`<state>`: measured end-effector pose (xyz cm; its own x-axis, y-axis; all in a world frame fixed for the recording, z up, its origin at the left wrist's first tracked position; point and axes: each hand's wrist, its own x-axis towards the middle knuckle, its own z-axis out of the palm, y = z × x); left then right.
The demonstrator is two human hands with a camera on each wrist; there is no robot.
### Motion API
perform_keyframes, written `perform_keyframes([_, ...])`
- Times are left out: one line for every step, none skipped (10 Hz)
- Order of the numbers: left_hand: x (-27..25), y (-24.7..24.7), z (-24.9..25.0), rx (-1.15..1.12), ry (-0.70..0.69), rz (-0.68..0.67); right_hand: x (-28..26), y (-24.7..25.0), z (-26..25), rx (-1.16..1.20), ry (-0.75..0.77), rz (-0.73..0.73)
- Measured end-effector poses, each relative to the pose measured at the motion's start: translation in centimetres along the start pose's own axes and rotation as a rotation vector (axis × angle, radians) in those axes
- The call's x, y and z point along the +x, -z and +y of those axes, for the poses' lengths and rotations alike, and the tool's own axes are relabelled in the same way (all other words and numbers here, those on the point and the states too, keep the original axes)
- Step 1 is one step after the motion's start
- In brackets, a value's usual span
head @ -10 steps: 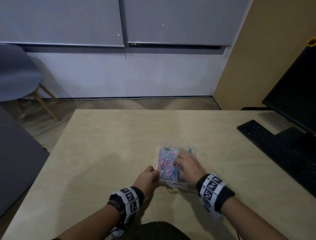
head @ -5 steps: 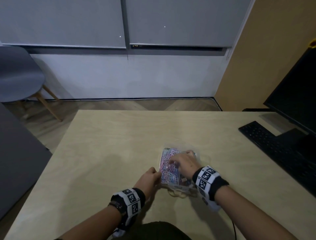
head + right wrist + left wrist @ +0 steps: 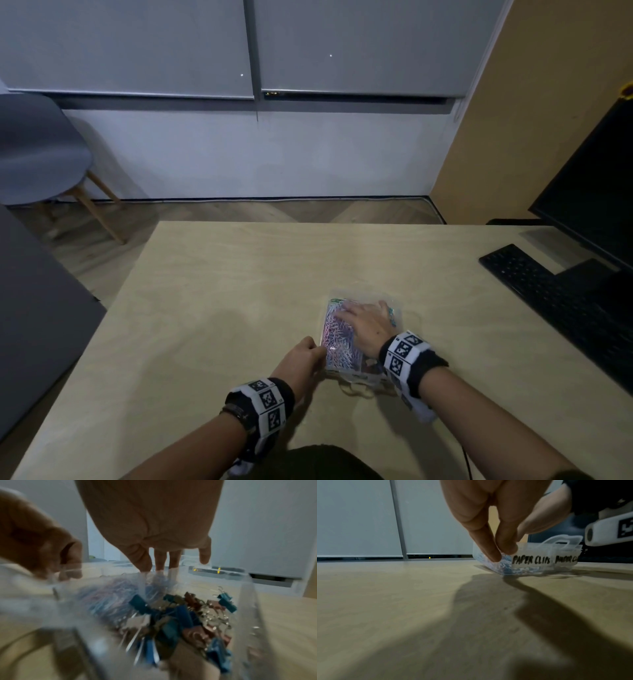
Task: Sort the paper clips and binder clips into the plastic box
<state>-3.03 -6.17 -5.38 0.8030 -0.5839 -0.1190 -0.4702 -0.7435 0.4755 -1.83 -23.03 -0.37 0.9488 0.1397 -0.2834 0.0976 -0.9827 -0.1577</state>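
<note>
A clear plastic box (image 3: 356, 376) sits on the table in front of me, with labels reading PAPER CLIPS (image 3: 530, 561) on its near wall. Coloured paper clips (image 3: 337, 337) fill its left compartment. Blue and pink binder clips (image 3: 188, 616) fill the right one. My right hand (image 3: 364, 322) lies flat on the clear top, fingers (image 3: 161, 562) straight and pointing away. My left hand (image 3: 303, 358) grips the box's left near edge, fingertips (image 3: 498, 555) against the wall. The right hand hides most of the binder clip side in the head view.
A black keyboard (image 3: 548, 294) and monitor (image 3: 589, 192) stand on the table's right side. A thin loop (image 3: 356, 390) lies just in front of the box. A grey chair (image 3: 37, 154) and a dark surface (image 3: 37, 325) are off the table's left.
My right hand has slid farther across the box's top and flattened out on it. My left hand has stayed at the left near edge.
</note>
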Motion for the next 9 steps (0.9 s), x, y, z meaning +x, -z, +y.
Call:
perform_keyframes([0.2, 0.0, 0.1, 0.001, 0.024, -0.005, -0.5, -1.6, -0.7, -0.1, 0.1, -0.06])
perform_keyframes([0.6, 0.1, 0.1, -0.019, 0.043, 0.01, -1.6, -2.6, -0.8, -0.113, 0.151, -0.083])
perform_keyframes([0.9, 0.1, 0.1, -0.051, 0.06, 0.023, -3.1, -2.2, 0.1, 0.098, 0.073, 0.077])
perform_keyframes([1.8, 0.4, 0.4, -0.074, 0.103, 0.035, -4.4, -1.5, 1.5, 0.332, -0.066, 0.289])
perform_keyframes([3.6, 1.1, 0.9, -0.086, 0.153, 0.061, -5.0, -1.4, 2.6, 0.444, -0.157, 0.438])
perform_keyframes([5.5, 2.0, 1.1, -0.082, 0.216, 0.079, -5.1, -2.2, 3.4, 0.508, -0.193, 0.535])
perform_keyframes([6.9, 2.3, 1.2, -0.079, 0.271, 0.091, -5.6, -2.8, 3.6, 0.658, -0.145, 0.61])
perform_keyframes([7.7, 2.9, 1.4, -0.109, 0.3, 0.103, -6.2, -2.9, 3.4, 0.847, -0.174, 0.566])
perform_keyframes([5.9, 2.2, 1.1, -0.207, 0.19, 0.132, -7.1, -3.4, 3.2, 0.911, -0.145, 0.716])
